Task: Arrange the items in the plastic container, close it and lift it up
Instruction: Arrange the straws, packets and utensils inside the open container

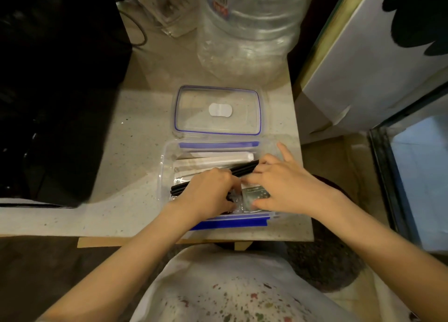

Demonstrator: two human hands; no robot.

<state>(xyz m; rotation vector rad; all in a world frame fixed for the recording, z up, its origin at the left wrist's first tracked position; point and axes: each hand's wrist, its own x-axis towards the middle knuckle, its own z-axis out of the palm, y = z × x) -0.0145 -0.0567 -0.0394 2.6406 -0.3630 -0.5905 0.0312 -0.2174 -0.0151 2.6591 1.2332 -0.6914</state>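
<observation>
A: Head view, looking down. What sits in the middle of the frame?

B: An open box (167, 166) of clear plastic, rectangular, with blue clip flaps on its long sides, rests on a pale speckled worktop (135, 140). Its lid (217, 110), clear with a blue seal line and a white oval patch, lies flat just above it in the frame, apart from the box.

A: And the hands?

B: Both are inside the box. The left hand (208, 193) has its grip curled closed over the black rods (244, 169), which lie slanted across the box. What else it pinches I cannot tell. The right hand (281, 186) lies flat with fingers spread, its grip open, pressing on a small glossy packet (257, 194) in the lower part of the box.

A: What else is in the box?

B: Long white sticks (218, 160), smooth and matte, lie lengthwise in the upper part.

A: How should this step go?

B: In my judgement, turn the rods parallel to the sticks and press everything below the rim, so the lid can seat flat.

A: Anything around?

B: A large clear ribbed bottle (249, 30) stands at the upper centre.
</observation>
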